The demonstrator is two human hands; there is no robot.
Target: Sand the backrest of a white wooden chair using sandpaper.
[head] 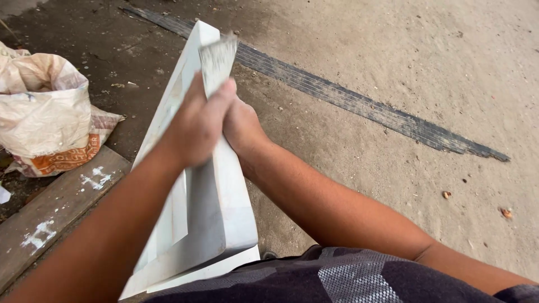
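White moulded panel (216,207) stands tilted against the person's lap, above the sandy ground (426,73). The left hand (196,126) grips a grey abrasive sheet (218,59) on its top edge; the right hand (242,124), closed, steadies it behind. Uneven pressure could gouge the edge or tip the panel

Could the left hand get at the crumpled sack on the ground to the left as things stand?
Probably not right away. The left hand is closed on a folded grey sheet against the white frame, and the sack lies well off to the side, though nothing stands between them.
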